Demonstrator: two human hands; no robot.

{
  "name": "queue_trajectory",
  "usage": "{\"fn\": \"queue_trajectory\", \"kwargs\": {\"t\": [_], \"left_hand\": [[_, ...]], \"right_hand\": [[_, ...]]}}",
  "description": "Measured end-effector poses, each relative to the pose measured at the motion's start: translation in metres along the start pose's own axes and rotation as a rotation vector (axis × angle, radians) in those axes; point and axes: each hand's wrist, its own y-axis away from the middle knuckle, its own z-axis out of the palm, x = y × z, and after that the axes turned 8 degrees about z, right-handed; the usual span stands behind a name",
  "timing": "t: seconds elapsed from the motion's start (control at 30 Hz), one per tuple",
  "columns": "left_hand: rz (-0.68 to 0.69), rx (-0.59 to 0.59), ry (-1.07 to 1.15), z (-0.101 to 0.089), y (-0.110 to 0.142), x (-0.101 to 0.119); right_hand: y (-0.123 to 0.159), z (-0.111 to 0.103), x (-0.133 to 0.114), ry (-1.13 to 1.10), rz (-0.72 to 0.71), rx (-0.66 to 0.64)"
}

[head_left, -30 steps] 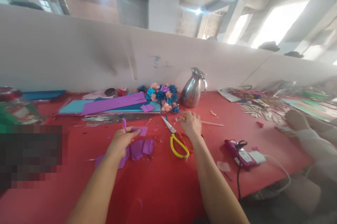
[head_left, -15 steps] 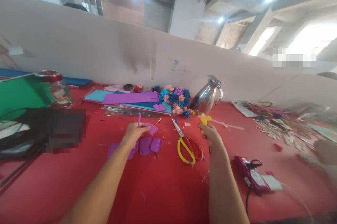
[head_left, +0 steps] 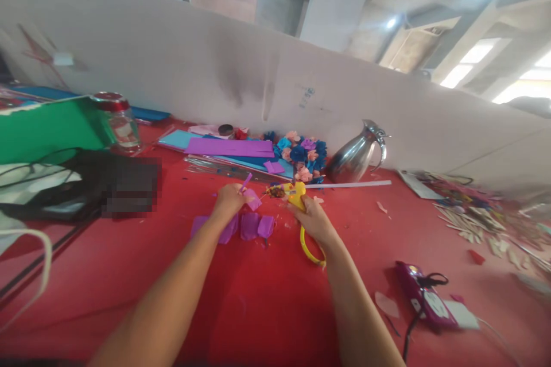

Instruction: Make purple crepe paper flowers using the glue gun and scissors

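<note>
My right hand (head_left: 313, 216) is wrapped round a yellow hot glue gun (head_left: 297, 194), whose tip points left; a long pale glue stick (head_left: 350, 185) juts from its back. Closed fingers of my left hand (head_left: 230, 200) hold a purple paper piece (head_left: 253, 199) and a thin purple strip (head_left: 245, 182) that stands up slantwise. The glue gun's nozzle is close to the purple piece; whether they touch I cannot tell. Below lie several purple paper pieces (head_left: 249, 226) on the red table. A yellow scissors handle (head_left: 310, 249) shows under my right hand, the blades hidden.
Crepe paper flowers (head_left: 301, 153) in blue, pink and purple lie at the back beside a steel jug (head_left: 355, 154). Purple paper sheets (head_left: 230, 147) are left of them. A jar (head_left: 123, 126) stands back left, a purple power strip (head_left: 426, 295) with cords at right.
My right hand has brought the glue gun left, over the scissors and close to the purple piece in my left hand. The purple strip now leans right. The view has shifted.
</note>
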Motion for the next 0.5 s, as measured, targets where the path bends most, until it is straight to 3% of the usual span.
{"fn": "queue_trajectory", "kwargs": {"t": [0.2,0.5], "left_hand": [[0.037,0.029,-0.074,0.001,0.005,0.003],[0.052,-0.018,-0.087,0.000,0.009,0.009]], "right_hand": [[0.002,0.007,-0.001,0.332,-0.037,0.007],[0.008,0.015,-0.004,0.532,-0.001,0.009]]}}
